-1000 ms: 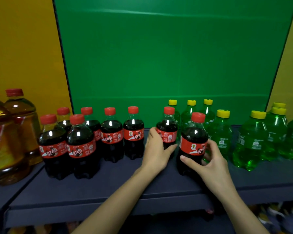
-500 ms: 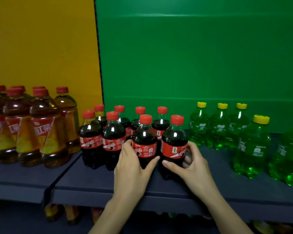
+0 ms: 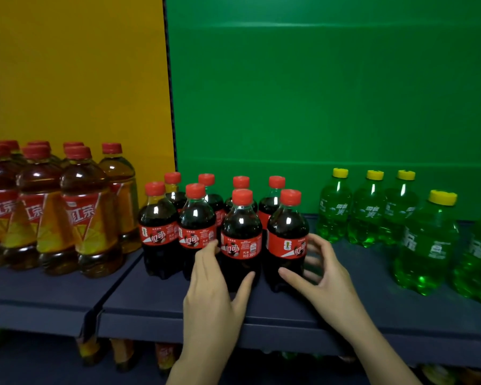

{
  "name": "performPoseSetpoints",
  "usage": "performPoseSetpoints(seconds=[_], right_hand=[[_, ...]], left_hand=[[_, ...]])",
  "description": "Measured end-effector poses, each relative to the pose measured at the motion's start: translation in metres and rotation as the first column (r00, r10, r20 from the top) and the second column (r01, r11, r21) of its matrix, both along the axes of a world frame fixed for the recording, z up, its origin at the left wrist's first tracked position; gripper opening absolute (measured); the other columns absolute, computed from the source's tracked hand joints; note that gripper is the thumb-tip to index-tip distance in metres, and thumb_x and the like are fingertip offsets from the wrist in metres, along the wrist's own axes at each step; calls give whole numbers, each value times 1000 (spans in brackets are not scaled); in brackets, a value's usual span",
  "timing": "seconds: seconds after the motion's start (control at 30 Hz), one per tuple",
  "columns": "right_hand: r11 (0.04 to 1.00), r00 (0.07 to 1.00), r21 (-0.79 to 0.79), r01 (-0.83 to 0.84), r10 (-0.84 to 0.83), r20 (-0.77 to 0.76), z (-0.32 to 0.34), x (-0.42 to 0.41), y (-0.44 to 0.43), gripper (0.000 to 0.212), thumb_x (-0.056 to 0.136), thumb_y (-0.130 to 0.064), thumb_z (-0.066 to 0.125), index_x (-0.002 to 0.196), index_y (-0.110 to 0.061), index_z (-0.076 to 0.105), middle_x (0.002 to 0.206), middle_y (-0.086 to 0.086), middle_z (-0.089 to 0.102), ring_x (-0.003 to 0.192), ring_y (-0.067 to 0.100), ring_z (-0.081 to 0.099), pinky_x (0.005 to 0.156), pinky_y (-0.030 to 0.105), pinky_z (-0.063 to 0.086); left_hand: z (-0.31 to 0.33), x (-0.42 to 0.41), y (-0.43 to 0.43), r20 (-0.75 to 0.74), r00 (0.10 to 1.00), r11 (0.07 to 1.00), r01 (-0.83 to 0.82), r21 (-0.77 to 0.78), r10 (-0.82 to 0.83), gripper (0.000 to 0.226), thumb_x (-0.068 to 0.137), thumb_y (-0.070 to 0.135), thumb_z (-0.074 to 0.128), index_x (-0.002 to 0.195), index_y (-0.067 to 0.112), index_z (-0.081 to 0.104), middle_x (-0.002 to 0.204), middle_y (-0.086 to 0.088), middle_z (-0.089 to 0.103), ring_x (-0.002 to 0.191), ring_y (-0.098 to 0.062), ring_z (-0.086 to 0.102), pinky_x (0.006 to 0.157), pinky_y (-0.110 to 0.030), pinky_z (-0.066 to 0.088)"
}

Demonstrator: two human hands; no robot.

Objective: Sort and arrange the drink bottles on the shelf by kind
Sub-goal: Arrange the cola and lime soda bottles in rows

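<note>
Several small cola bottles with red caps stand in two rows on the dark blue shelf (image 3: 156, 307). My left hand (image 3: 214, 287) wraps the lower body of the third front cola bottle (image 3: 240, 232), fingers on its left, thumb on its right. My right hand (image 3: 325, 282) cups the rightmost front cola bottle (image 3: 288, 232), thumb in front near its base, fingers behind its right side. Both bottles stand upright, close against the cola group. Green soda bottles with yellow caps (image 3: 367, 209) stand apart to the right, with a bigger-looking one (image 3: 428, 245) nearer the front.
Larger iced tea bottles with red caps (image 3: 86, 215) fill the neighbouring shelf section on the left, before a yellow back panel. A green back panel stands behind the cola and soda. A gap of bare shelf lies between cola and green bottles. More bottles show dimly on the shelf below.
Both hands have slid the two cola bottles leftward, away from the green bottles, up against the cola group. The view has swung left, bringing the tea bottles into sight.
</note>
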State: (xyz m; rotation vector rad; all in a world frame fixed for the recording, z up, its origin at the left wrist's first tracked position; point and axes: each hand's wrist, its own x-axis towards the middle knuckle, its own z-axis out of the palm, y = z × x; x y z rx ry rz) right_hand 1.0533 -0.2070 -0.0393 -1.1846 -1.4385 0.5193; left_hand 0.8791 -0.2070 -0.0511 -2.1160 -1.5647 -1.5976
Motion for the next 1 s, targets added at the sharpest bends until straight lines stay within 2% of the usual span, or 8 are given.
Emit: performPoseSetpoints(seconds=[0.13, 0.33, 0.5, 0.6, 0.7, 0.8, 0.9, 1.0], right_hand=[[1000, 998, 10, 21, -22, 54, -3, -3, 2, 60, 72, -15, 77, 119, -29, 44, 118, -12, 57, 106, -14, 52, 77, 3, 44], [994, 986, 39, 98, -102, 135, -4, -16, 7, 60, 74, -27, 75, 118, -39, 35, 114, -24, 50, 105, -12, 49, 80, 5, 44], [991, 979, 40, 126, -131, 156, -4, -20, 7, 60, 76, -29, 74, 119, -40, 34, 111, -30, 45, 103, -15, 47, 77, 0, 41], [995, 985, 7, 104, -104, 137, -4, -18, 4, 56, 78, -32, 71, 126, -33, 40, 119, -22, 51, 108, -9, 49, 82, 4, 42], [984, 979, 31, 174, -176, 107, -2, -10, -2, 42, 85, -33, 61, 124, -25, 48, 120, -11, 55, 111, -3, 51, 86, 9, 43], [953, 951, 82, 292, -298, 76, 1, 11, -7, 28, 90, -20, 56, 117, -16, 53, 115, -1, 57, 104, 0, 53, 77, -1, 38], [921, 915, 56, 385, -389, 103, 2, 42, -3, 31, 90, -10, 55, 120, -8, 51, 119, 8, 56, 107, 14, 54, 74, -4, 37], [904, 883, 2, 426, -417, 216, 4, 72, 9, 46, 93, -13, 52, 136, -7, 38, 139, 10, 43, 124, 18, 43, 88, 5, 34]], left_hand=[[-3, -3, 7, -2, 1000, 1000, 31, -5, -31, 49, 77, 35, 70, 115, 14, 46, 102, 3, 52, 88, -16, 61, 65, -22, 48], [-1, -4, 15, -5, 1000, 1000, 21, 3, -21, 46, 73, 30, 76, 103, 13, 46, 91, 0, 51, 69, -15, 61, 51, -18, 43], [-1, -5, 16, -24, 999, 999, 31, 20, -30, 47, 73, 30, 75, 103, 16, 42, 91, -1, 50, 69, -16, 60, 49, -18, 41], [-3, -6, 14, -18, 999, 999, 30, 42, -29, 47, 72, 26, 77, 104, 15, 46, 93, 0, 54, 73, -15, 62, 49, -16, 37], [-5, -3, 8, -45, 998, 987, 58, 147, -52, 33, 75, 25, 73, 101, 15, 53, 91, 4, 57, 82, -8, 56, 56, -16, 40], [-4, 9, 0, -66, 978, 960, 206, 190, -196, 18, 82, 34, 55, 94, 20, 56, 86, 11, 56, 82, -2, 50, 68, -21, 44], [2, 33, -6, -63, 903, 896, 429, 120, -424, 15, 83, 37, 50, 88, 25, 56, 81, 16, 54, 77, 1, 51, 67, -20, 43], [10, 66, -2, 18, 807, 805, 591, -55, -591, 24, 80, 47, 47, 94, 28, 53, 90, 19, 52, 85, 2, 51, 74, -21, 45]])
